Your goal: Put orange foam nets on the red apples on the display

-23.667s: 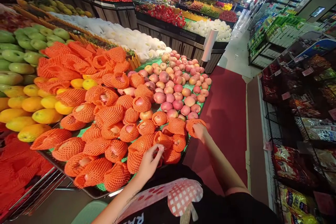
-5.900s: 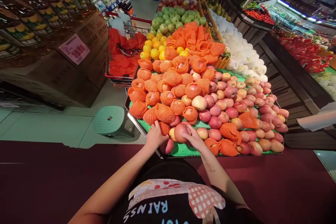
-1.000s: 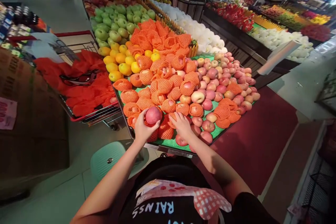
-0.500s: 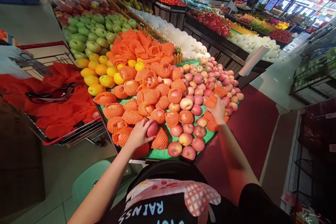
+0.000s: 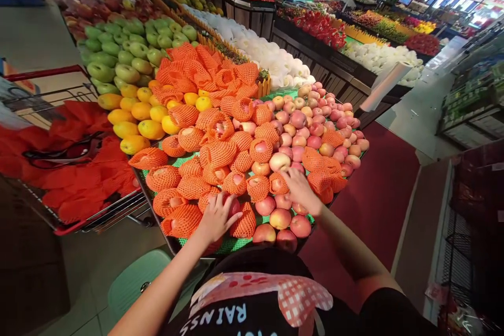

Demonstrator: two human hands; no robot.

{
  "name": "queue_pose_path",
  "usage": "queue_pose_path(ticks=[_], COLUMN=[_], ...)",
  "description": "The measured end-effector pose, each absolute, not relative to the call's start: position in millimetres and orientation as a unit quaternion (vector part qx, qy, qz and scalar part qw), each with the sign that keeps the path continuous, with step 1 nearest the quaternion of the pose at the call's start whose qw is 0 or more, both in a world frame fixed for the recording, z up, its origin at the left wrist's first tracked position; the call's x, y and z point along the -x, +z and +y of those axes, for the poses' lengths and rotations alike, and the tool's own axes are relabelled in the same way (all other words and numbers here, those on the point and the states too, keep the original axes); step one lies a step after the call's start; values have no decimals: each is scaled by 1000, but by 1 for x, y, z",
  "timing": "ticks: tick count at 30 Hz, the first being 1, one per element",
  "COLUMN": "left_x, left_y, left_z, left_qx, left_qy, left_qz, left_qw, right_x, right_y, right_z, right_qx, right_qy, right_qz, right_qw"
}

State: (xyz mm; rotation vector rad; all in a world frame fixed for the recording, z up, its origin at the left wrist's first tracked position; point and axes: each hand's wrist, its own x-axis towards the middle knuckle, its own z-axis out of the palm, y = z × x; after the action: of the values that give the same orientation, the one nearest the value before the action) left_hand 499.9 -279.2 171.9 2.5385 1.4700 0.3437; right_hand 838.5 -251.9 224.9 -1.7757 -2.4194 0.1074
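Note:
My left hand (image 5: 216, 219) is curled around a bare red apple (image 5: 233, 209) at the front of the display, fingers on one side and thumb on the other. Beside it stands an orange foam net (image 5: 244, 221), its contents hidden. My right hand (image 5: 302, 190) is open, its fingertips at the edge of an apple in an orange foam net (image 5: 277, 183). Several bare apples (image 5: 280, 218) lie below that hand. To its right is a small heap of orange foam nets (image 5: 325, 172). More netted apples (image 5: 218, 153) fill the middle of the display.
Yellow-orange fruit (image 5: 140, 111), green apples (image 5: 126, 58) and a mound of orange nets (image 5: 208, 71) lie behind. At left stands a shopping cart (image 5: 71, 68) holding red-orange netting. A green stool (image 5: 137, 281) is near my left arm. White-wrapped fruit (image 5: 268, 52) lies farther back.
My right hand has let go of an orange foam net on the right-hand heap and moved left to a netted apple. My left hand stays at the red apple. The view has shifted slightly.

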Motion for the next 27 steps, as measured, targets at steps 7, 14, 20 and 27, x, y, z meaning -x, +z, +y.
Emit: queue_pose_path(ticks=[7,14,20,27], left_x=[-556,-693,-767,-769], left_y=[220,277,229,195], left_z=[-228,-171,-176,-180], left_qx=[-862,-941,-964,-921], left_qy=[-1,69,-50,-23], left_qz=[505,329,256,378], left_qw=[49,24,48,88], right_x=[-813,-815,-851,-896], right_y=[189,188,185,180], right_z=[-261,-322,-403,-405], right_qx=[656,744,812,808], right_qy=[63,116,153,126], right_qz=[-742,-570,-370,-298], right_qw=[124,328,424,493])
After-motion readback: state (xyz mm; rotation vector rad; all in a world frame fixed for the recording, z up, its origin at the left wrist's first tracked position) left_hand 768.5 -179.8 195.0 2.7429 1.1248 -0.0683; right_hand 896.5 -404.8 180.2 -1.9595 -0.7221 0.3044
